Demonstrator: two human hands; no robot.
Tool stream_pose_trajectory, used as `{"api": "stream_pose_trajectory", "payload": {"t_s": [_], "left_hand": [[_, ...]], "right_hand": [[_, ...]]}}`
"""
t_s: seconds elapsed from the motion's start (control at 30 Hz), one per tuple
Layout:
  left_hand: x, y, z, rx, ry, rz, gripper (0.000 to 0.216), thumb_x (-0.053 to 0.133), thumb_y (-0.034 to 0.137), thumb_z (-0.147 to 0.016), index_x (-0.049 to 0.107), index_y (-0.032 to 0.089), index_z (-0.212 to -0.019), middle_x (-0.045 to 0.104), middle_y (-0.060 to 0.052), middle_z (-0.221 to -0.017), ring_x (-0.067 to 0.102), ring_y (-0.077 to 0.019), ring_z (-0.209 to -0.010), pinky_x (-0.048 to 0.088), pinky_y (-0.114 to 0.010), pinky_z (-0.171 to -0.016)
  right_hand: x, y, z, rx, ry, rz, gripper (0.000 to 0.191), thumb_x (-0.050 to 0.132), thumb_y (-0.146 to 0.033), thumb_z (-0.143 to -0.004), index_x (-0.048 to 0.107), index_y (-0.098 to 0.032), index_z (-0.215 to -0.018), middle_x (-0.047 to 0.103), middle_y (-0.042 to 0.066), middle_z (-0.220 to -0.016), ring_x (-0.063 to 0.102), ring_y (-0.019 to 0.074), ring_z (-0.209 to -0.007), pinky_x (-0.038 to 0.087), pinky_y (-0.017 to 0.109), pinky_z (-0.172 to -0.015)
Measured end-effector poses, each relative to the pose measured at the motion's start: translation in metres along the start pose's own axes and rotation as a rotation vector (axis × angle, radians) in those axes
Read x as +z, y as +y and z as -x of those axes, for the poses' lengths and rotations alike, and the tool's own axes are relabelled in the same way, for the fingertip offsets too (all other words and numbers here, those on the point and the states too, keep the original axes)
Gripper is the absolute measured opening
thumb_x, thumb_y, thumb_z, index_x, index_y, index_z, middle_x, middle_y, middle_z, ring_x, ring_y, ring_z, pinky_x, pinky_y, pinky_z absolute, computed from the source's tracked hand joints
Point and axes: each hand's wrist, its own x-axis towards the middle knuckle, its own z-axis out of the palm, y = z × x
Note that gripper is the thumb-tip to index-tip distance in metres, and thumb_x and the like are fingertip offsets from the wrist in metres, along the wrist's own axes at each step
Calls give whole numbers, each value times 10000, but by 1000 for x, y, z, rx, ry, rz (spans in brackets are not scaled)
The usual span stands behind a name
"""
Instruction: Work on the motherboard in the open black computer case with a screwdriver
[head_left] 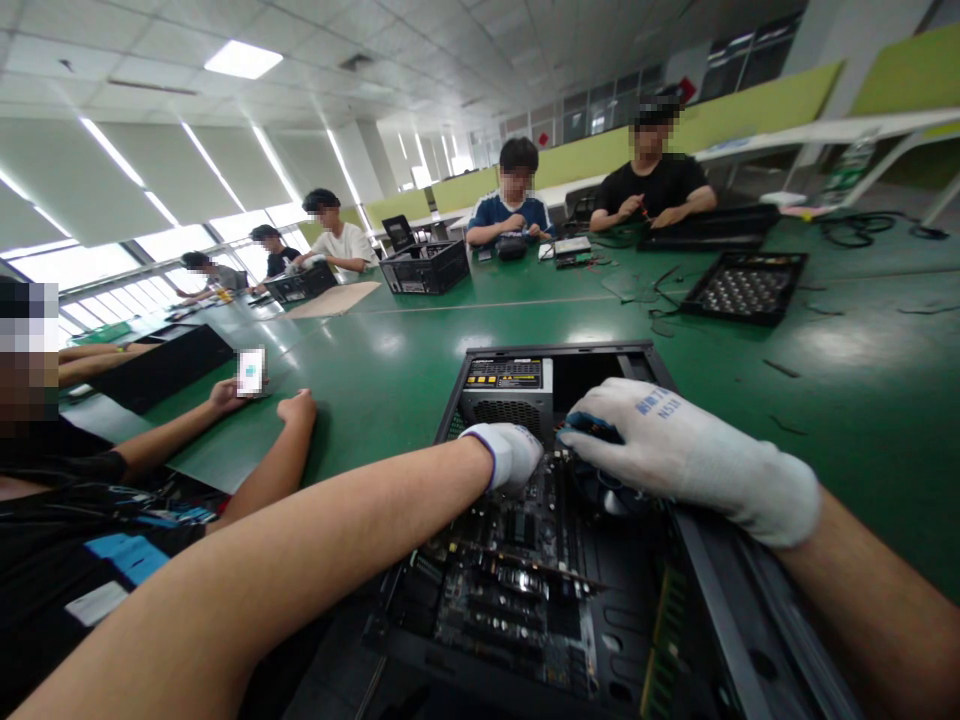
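An open black computer case [720, 590] lies on its side on the green table, its motherboard [517, 580] facing up and a power supply [504, 385] at its far end. Both my hands wear white gloves. My left hand [508, 455] reaches down into the case near the power supply with its fingers curled and hidden. My right hand [675, 450] rests over the case's middle, fingers closed on a dark blue-handled tool [592, 428] that points toward the left hand.
A person at my left holds a phone [250, 371] over the table. Across the green table [862, 380] sit several people with black cases [425, 266] and a black tray [746, 285]. Loose cable ties lie at the right.
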Motion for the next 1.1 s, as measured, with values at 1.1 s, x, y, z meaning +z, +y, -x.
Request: {"api": "stream_pose_trajectory", "payload": {"t_s": [1.1], "left_hand": [[11, -5, -9, -47, 76, 60, 410, 749, 228, -820, 705, 122, -1213, 727, -167, -1258, 694, -296, -1173, 527, -340, -1033]], "right_hand": [[-7, -9, -1, -46, 12, -27, 351, 542, -458, -993, 741, -170, -974, 738, 94, -973, 643, 228, -939, 434, 326, -851]]}}
